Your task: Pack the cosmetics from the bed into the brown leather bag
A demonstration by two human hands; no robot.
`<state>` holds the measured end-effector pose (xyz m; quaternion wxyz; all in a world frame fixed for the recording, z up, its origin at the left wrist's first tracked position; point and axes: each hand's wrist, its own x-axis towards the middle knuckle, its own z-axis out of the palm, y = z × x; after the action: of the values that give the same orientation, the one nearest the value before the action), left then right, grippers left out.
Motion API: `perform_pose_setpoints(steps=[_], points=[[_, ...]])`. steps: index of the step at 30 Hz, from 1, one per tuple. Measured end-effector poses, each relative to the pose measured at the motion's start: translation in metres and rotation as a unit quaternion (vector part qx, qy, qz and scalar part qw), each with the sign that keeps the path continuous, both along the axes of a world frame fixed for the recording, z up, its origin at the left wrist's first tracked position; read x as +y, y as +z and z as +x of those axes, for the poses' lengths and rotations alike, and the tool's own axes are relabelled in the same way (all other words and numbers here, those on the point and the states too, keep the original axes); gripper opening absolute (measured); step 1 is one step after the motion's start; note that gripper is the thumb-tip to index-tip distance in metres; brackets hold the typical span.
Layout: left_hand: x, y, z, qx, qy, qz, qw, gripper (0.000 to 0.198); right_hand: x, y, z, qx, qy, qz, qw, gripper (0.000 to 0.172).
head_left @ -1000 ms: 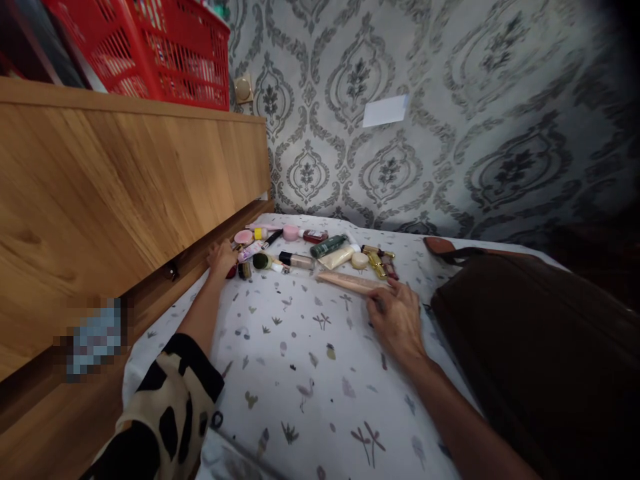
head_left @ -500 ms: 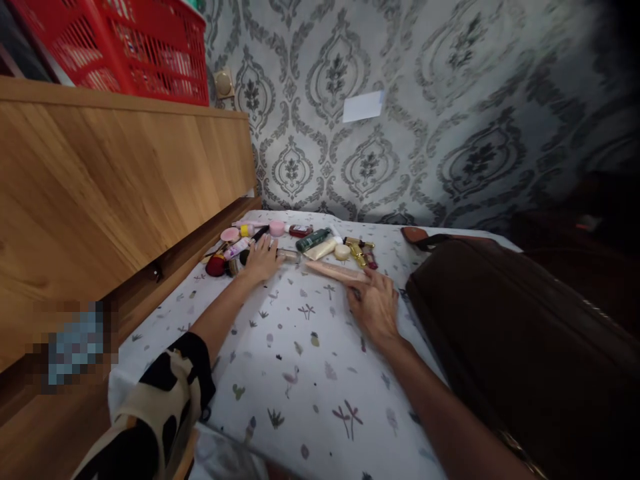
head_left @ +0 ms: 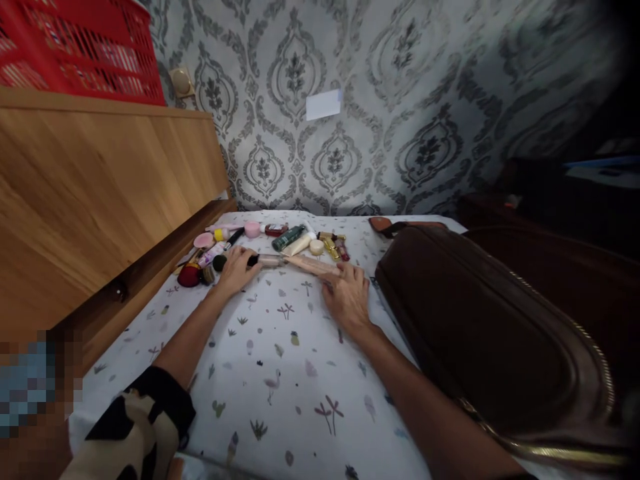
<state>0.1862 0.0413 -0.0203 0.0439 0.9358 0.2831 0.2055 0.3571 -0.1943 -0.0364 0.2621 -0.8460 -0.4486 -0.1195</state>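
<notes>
My left hand (head_left: pixel 236 269) lies on the patterned bedsheet (head_left: pixel 280 373), its fingers curled over a clear tube with a black cap (head_left: pixel 265 260). Beside it, my right hand (head_left: pixel 347 295) rests flat and open, fingertips touching a long beige case (head_left: pixel 313 265). Behind both hands runs a row of cosmetics: a pink compact (head_left: pixel 203 240), a pink jar (head_left: pixel 251 229), a green tube (head_left: pixel 289 238), a cream tube (head_left: pixel 300 245), a round jar (head_left: pixel 316 247) and gold lipsticks (head_left: pixel 331 244). A red puff (head_left: pixel 190 275) sits left of my left hand.
A large brown bag (head_left: pixel 475 320) with a gold zip fills the sheet on the right, close to my right hand. A wooden headboard (head_left: pixel 100 193) rises on the left with a red basket (head_left: pixel 75 53) on top. Patterned wallpaper stands behind.
My left hand moved right from the far end of the cosmetics row onto the black-capped tube. My right hand stayed by the beige case. The view swung right.
</notes>
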Motion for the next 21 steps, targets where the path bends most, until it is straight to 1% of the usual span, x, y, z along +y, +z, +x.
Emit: perform_pose_setpoints(steps=[2, 4, 6, 10, 13, 17, 21], points=[[-0.004, -0.003, 0.003, -0.009, -0.029, -0.025, 0.999, 0.021, 0.0, 0.001, -0.001, 0.003, -0.005, -0.004, 1.0, 0.027], [-0.008, -0.004, 0.006, -0.009, -0.05, -0.03, 0.998, 0.015, 0.0, 0.002, -0.002, 0.006, -0.012, -0.002, 1.0, 0.028], [-0.012, -0.004, 0.007, -0.025, -0.057, -0.032, 0.998, 0.012, 0.0, 0.002, -0.003, 0.006, -0.02, 0.004, 1.0, 0.029], [-0.017, 0.0, 0.01, -0.07, -0.063, -0.061, 0.994, 0.014, 0.001, 0.001, -0.004, -0.007, -0.03, 0.014, 0.999, 0.029], [-0.021, 0.001, 0.013, -0.061, -0.067, -0.053, 0.995, 0.013, 0.001, 0.0, -0.004, -0.011, -0.029, 0.017, 0.999, 0.027], [-0.02, 0.005, 0.025, -0.041, -0.038, -0.032, 0.998, 0.019, 0.001, 0.001, -0.004, -0.007, -0.018, 0.016, 1.0, 0.025], [-0.008, 0.011, 0.054, -0.017, 0.018, -0.026, 0.999, 0.028, 0.001, -0.001, -0.002, -0.008, -0.016, 0.026, 1.0, 0.026]])
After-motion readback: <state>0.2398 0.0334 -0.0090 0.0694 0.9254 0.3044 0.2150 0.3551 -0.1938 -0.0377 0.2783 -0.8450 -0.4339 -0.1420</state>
